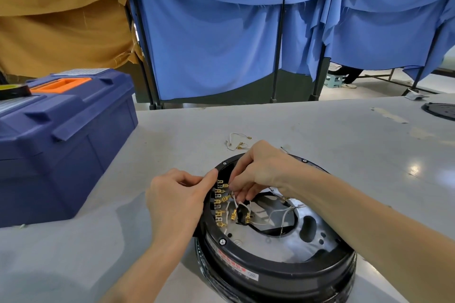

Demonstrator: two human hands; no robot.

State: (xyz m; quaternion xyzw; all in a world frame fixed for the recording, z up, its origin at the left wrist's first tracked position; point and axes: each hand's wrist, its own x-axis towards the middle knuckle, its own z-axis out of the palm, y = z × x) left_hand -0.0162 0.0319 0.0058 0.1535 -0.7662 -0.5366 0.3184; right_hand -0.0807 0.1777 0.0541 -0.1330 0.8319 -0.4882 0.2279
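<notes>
Round black base [275, 275] sits on the desk [320, 130] before you. Your left grip [177, 199] clamps its rim; your right grip [261, 170] pinches what looks like a white lead [239, 204] at the brass terminals [219, 202]. Push 1 spade straight on, no twisting. Spare leads [237, 141] lie beyond.
</notes>
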